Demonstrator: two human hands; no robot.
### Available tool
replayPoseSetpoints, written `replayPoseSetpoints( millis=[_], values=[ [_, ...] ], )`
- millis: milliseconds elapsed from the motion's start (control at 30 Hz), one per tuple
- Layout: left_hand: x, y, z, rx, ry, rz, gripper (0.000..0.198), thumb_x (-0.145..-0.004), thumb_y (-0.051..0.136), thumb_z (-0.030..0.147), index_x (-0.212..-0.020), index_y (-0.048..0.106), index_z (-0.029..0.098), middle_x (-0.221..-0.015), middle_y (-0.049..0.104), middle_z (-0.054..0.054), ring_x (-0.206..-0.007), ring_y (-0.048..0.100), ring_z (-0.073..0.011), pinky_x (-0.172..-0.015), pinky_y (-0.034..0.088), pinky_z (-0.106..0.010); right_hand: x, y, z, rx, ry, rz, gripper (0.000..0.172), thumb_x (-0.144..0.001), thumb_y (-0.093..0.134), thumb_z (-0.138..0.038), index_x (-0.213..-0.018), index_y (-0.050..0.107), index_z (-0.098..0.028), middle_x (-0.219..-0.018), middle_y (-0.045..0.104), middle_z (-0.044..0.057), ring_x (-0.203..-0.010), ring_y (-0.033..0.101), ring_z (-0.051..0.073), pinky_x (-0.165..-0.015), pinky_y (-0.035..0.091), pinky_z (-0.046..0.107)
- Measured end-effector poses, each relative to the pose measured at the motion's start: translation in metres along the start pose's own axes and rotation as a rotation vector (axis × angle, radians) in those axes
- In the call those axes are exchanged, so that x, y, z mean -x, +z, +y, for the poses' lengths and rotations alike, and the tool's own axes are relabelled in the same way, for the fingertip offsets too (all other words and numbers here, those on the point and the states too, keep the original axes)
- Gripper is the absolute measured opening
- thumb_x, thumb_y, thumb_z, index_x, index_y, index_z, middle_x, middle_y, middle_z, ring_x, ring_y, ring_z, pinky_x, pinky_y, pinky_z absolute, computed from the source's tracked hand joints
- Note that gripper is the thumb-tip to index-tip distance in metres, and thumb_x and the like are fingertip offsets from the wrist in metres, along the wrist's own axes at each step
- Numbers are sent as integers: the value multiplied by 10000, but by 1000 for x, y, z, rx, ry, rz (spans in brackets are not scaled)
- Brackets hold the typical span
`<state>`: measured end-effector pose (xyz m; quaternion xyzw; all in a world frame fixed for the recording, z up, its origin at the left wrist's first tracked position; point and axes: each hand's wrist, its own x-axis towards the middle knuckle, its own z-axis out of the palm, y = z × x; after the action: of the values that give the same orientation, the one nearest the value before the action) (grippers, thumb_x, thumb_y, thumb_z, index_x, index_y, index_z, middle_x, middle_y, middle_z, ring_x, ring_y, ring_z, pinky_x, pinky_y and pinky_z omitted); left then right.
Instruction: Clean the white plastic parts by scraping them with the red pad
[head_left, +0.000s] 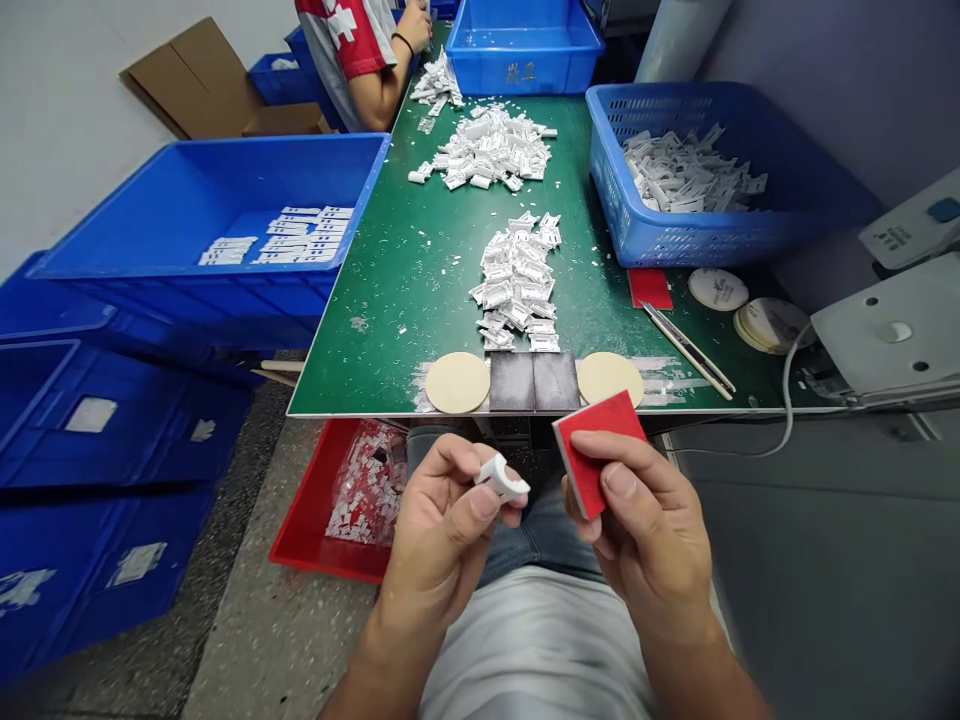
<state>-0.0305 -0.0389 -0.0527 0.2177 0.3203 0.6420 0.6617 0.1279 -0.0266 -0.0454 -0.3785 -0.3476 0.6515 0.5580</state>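
Between the thumb and fingers of my left hand (442, 530) is a small white plastic part (502, 480) with a curved hollow in its side. My right hand (652, 530) grips a flat red sanding pad (600, 450) with a pale edge, tilted toward the part; the two are apart. Both hands are in front of the table edge, above my lap. Beyond them, on the green table (420, 300), lies a stack of similar white parts (517, 280) behind two dark square pads (534, 381) and two round cream discs (457, 382).
A larger heap of white parts (495, 145) lies farther back. Blue baskets and bins (630, 230) stand right, left and behind. A knife-like tool (690, 350) lies at right. Below the table is a red bin (300, 530) with scraps. Another person's arm (379, 95) is at far left.
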Motion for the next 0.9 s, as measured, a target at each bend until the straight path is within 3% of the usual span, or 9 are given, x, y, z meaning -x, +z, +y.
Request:
replayPoseSetpoints(
  millis=[100,267,400,467,567,667,700,833,900],
  values=[
    [0,1,-2,-30,-1,-6,243,-814,907,215,-1030,818,283,-833,796,6,-741,776,-103,-671,614,-138,2,2,-3,29,-3,-21,190,-955,782,-476,-1065,876,-353,-544,614,-31,-468,519,93,-447,357,197],
    [4,-5,-8,-187,67,42,114,-816,908,209,-888,832,255,-815,810,-11,-774,789,-123,-742,620,-169,5,4,-11,56,17,61,189,-901,833,-507,-998,892,-356,-614,710,-16,-434,489,83,-450,404,223],
    [5,-11,-11,-333,143,74,118,-798,920,222,-870,831,249,-886,838,-53,-821,804,-185,-770,645,-251,-4,-1,-18,187,-28,-185,200,-923,803,-491,-994,904,-335,-773,825,37,-535,645,154,-516,529,272],
    [4,-11,-11,-338,201,30,132,-783,929,225,-854,822,258,-843,829,-46,-793,796,-198,-744,649,-280,-11,-5,-21,288,-54,-192,187,-934,798,-438,-1039,899,-321,-803,837,39,-586,683,173,-551,563,279],
    [3,-11,-13,-234,229,-50,160,-762,947,253,-837,807,273,-692,768,-4,-683,752,-170,-651,620,-258,-19,-10,-24,264,-6,-120,274,-959,756,-479,-1120,881,-295,-701,789,26,-443,552,123,-424,462,239],
    [4,-14,-12,-211,151,-89,162,-769,942,249,-856,807,275,-706,767,-12,-688,740,-164,-638,597,-250,-22,-17,-21,196,54,-392,281,-943,770,-467,-1105,888,-270,-570,686,-2,-403,488,111,-396,406,228],
    [5,-16,-9,-219,122,-147,154,-782,933,250,-867,809,283,-703,769,-19,-692,744,-174,-637,594,-261,-22,-21,-18,208,33,-361,261,-953,766,-431,-1120,883,-270,-556,656,-14,-423,488,107,-421,410,222],
    [-14,-10,19,-343,-38,-591,122,-832,892,350,-782,803,283,-525,671,-35,-555,729,-229,-575,595,-338,-22,-44,0,211,-48,125,256,-995,725,-406,-1156,864,-264,-531,557,-51,-464,406,75,-489,364,198],
    [-46,11,32,-459,-114,-764,204,-798,914,383,-706,785,254,-534,671,-65,-516,720,-254,-553,602,-374,-18,-56,8,203,-11,143,289,-974,741,-446,-1118,873,-234,-515,549,-46,-451,389,75,-483,343,209]
  ],
)
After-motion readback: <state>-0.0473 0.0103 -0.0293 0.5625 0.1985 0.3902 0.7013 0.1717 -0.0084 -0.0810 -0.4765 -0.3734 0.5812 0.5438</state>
